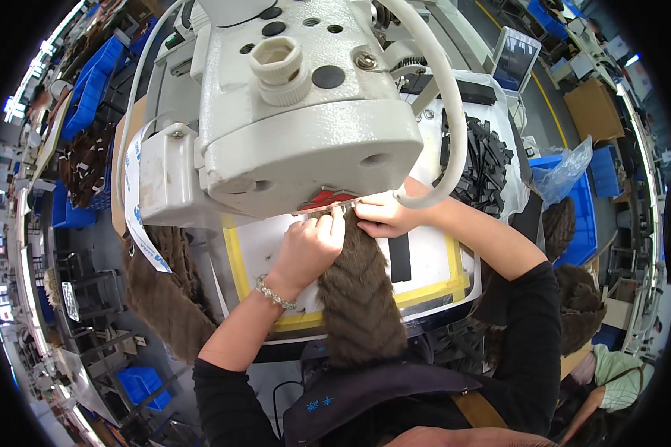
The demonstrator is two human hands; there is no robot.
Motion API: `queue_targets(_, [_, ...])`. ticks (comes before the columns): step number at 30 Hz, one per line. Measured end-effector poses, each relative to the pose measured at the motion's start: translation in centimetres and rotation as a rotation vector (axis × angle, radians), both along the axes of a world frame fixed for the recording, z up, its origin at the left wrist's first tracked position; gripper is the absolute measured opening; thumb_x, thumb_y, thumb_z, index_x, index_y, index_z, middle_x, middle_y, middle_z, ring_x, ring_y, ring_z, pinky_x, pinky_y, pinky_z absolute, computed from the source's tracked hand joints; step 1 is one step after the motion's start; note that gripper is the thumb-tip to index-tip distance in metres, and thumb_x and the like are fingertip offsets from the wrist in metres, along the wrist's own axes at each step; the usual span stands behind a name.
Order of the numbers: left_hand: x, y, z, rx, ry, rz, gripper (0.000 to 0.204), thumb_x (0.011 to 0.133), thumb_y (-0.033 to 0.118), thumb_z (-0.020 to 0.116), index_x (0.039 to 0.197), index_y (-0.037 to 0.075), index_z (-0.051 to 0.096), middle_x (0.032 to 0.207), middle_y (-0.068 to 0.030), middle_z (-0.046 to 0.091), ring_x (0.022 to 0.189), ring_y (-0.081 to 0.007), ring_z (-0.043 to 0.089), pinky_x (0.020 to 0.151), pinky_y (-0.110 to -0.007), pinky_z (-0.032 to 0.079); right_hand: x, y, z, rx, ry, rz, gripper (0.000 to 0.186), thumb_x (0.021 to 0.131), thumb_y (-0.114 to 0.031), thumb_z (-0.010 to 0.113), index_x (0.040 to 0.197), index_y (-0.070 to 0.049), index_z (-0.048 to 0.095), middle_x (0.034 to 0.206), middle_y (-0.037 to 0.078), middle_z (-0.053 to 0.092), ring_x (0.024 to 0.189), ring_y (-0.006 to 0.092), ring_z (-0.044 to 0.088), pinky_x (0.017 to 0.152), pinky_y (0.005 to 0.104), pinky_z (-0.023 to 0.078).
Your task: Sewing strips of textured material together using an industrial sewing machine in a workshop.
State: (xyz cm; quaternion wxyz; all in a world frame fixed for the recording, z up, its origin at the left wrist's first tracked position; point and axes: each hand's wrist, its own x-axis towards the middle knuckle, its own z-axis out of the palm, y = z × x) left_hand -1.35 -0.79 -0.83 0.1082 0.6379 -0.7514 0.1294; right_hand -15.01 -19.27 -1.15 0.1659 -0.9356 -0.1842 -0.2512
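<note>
A strip of brown fur (361,298) runs from the sewing machine (306,141) over the table's front edge toward my lap. Its far end lies beneath the machine head, where the needle is hidden from me. My left hand (313,242) grips the fur's left side with fingers curled, a beaded bracelet (274,293) on its wrist. On the opposite side my right hand (388,214) pinches the fur's edge close under the head. Beside the strip, a flat black piece (400,258) rests on the white work surface (432,257), bordered by yellow tape (432,290).
Many black strips (481,167) are piled right of the machine. Brown fur (168,290) hangs at the left table edge; more fur (578,305) lies at the right. Blue bins (585,227) flank the station. A person in a light green top (619,380) is at the lower right.
</note>
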Motion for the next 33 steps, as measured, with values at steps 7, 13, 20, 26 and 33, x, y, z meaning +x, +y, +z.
queue_targets(7, [-0.1,0.5,-0.1,-0.009,0.017,0.029,0.036,0.075,0.007,0.06,0.109,-0.002,0.066,0.07,-0.0028,0.057,0.06,-0.0134,0.06,0.052,-0.028,0.05,-1.4,1.7,3.0,-0.031,0.128,-0.156,0.018,0.078,-0.015,0.068,0.075,-0.009,0.051,0.065,0.005,0.052,0.06,0.025,0.059,0.056,0.0372,0.049])
queue_targets(13, [0.3,3.4,3.3,0.092,0.629,0.181,0.036,0.077,0.005,0.068,0.113,0.002,0.067,0.08,-0.0083,0.053,0.078,-0.0235,0.058,0.071,-0.031,0.049,-6.3,5.7,8.3,0.172,0.499,-0.345,0.022,0.083,-0.018,0.068,0.1,-0.005,0.063,0.088,0.009,0.06,0.088,0.0232,0.063,0.072,0.0355,0.051])
queue_targets(20, [-0.1,8.7,4.0,0.567,1.996,0.355,0.072,0.088,0.011,0.069,0.144,0.003,0.024,0.135,-0.0178,0.044,0.115,-0.0193,0.053,0.091,-0.033,0.049,-11.7,9.7,7.6,1.985,0.914,-0.237,0.064,0.098,-0.018,0.053,0.151,-0.012,0.018,0.146,0.016,0.03,0.126,0.0295,0.047,0.096,0.0391,0.046])
queue_targets(26, [-2.3,7.6,3.4,0.659,2.042,0.305,0.082,0.087,0.016,0.071,0.147,-0.004,0.019,0.14,-0.0162,0.042,0.129,-0.0211,0.042,0.109,-0.035,0.033,-11.3,11.2,6.5,2.198,1.169,-0.062,0.06,0.101,-0.026,0.049,0.15,-0.008,0.019,0.133,0.011,0.046,0.113,0.0209,0.055,0.081,0.0313,0.049])
queue_targets(33, [-4.8,10.5,3.3,0.621,1.729,-0.011,0.09,0.087,0.02,0.071,0.148,-0.007,0.011,0.149,-0.0211,0.03,0.139,-0.0251,0.029,0.113,-0.037,0.027,-11.4,14.2,5.2,1.921,0.813,-0.303,0.052,0.1,-0.023,0.053,0.144,-0.003,0.033,0.126,0.003,0.051,0.109,0.0085,0.051,0.089,0.0259,0.044])
